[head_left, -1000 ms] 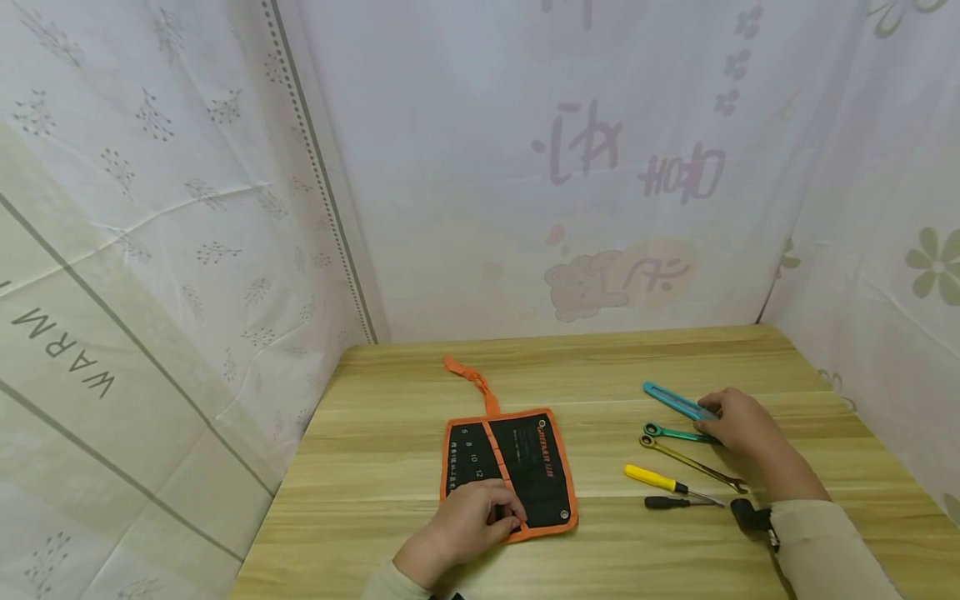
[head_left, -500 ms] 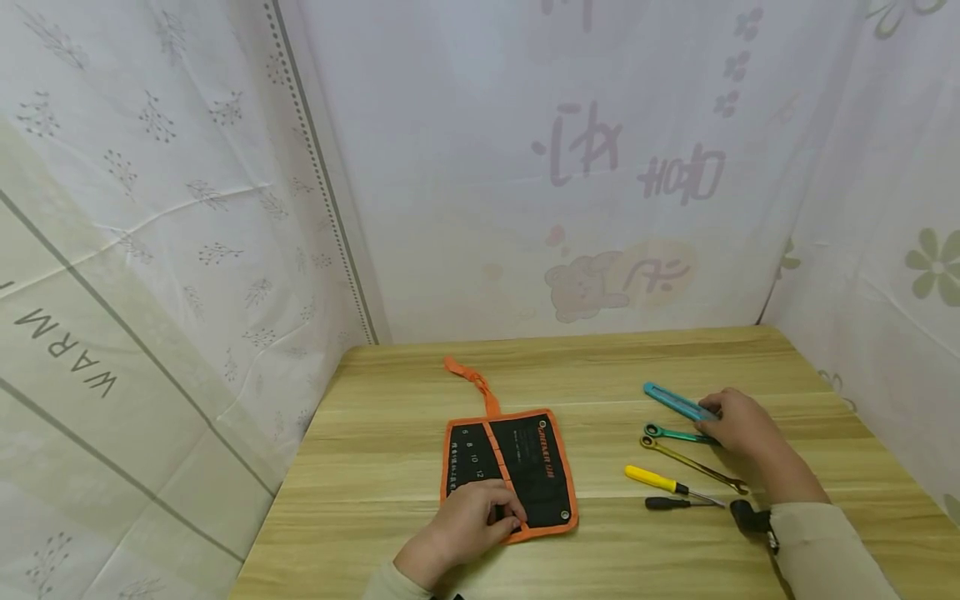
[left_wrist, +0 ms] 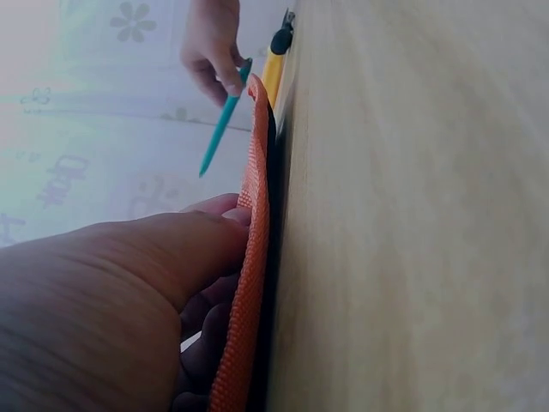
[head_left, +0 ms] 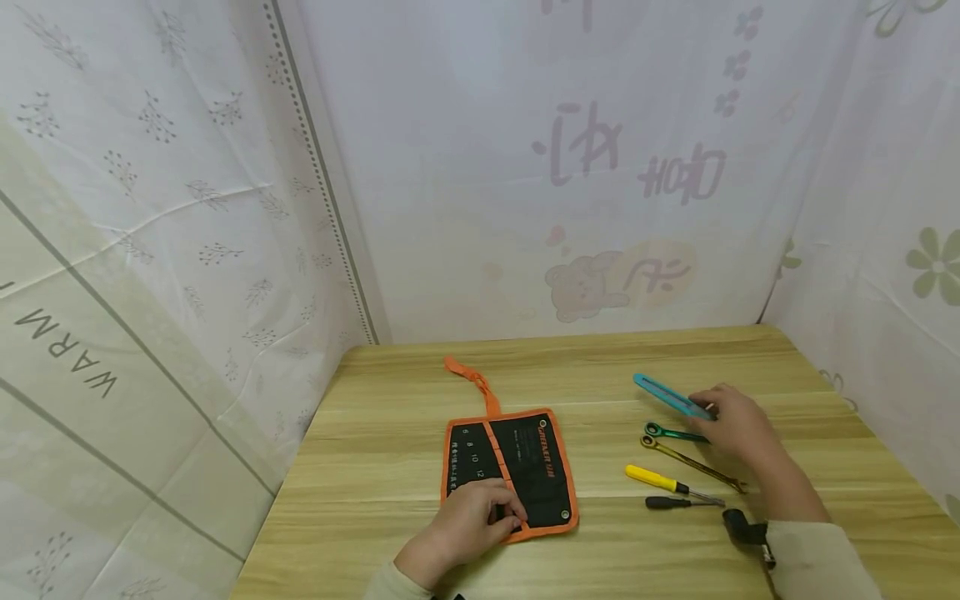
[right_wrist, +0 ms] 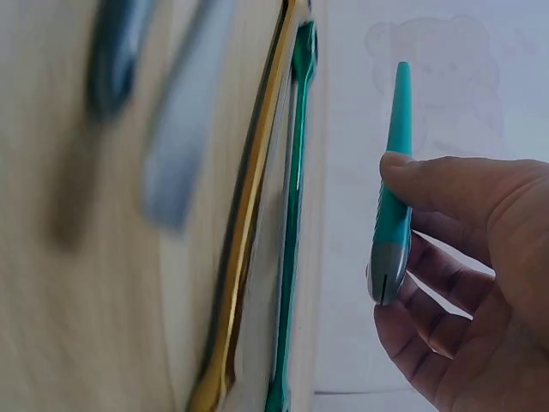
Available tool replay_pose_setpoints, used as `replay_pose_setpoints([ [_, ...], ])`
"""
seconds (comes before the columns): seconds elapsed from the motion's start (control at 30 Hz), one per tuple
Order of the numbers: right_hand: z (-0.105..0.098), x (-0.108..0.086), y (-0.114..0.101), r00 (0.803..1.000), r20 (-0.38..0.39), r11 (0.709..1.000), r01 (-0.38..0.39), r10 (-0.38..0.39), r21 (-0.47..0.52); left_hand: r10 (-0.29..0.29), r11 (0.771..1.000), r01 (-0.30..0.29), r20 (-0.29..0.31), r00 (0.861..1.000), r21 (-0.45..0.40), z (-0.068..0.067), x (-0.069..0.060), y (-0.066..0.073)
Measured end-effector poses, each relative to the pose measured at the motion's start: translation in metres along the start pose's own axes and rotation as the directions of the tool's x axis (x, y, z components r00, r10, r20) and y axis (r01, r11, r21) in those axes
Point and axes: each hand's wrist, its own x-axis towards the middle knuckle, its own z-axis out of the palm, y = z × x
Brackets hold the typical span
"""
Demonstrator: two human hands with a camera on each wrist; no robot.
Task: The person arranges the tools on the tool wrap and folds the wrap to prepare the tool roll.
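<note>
In the head view, we see the left hand [head_left: 472,521] pinching the trim [head_left: 497,452] of the pouch [head_left: 536,467], flat on the worktop [head_left: 337,500]; we cannot tell what its pockets [head_left: 471,458] hold. The right hand [head_left: 738,427] grips the cutter [head_left: 670,394] beyond the green wrench [head_left: 675,433]. The left wrist view shows us the trim edge-on. In the right wrist's, thumb [right_wrist: 437,182] and fingers [right_wrist: 446,273] clamp the cutter above the worktop.

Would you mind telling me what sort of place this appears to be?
Probably a small indoor tabletop workspace screened off with cloth: pale printed fabric hangings behind and beside a light wood-grain table, and a flat black fabric tool pouch with orange trim lying on it.
</note>
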Motion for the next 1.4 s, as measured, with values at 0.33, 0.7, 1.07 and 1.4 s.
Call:
replay_pose_setpoints([
  [0.33,0.008,-0.014,-0.023,0.995,-0.074,0.996,0.075,-0.072,0.042,-0.004,1.0,0.004,-0.002,1.0,0.002,0.0,0.0,0.0],
  [0.7,0.013,-0.023,-0.055,0.983,-0.097,0.981,0.166,-0.156,0.103,-0.021,1.0,0.021,0.003,1.0,-0.011,-0.001,0.001,0.001],
  [1.07,0.026,-0.03,-0.076,0.955,-0.092,0.943,0.294,-0.283,0.155,-0.016,0.999,0.016,0.005,1.0,-0.037,0.0,0.0,-0.002],
  [1.4,0.034,-0.034,-0.087,0.928,-0.049,0.9,0.369,-0.368,0.232,0.001,0.999,-0.001,-0.004,1.0,-0.042,0.0,0.001,-0.003],
])
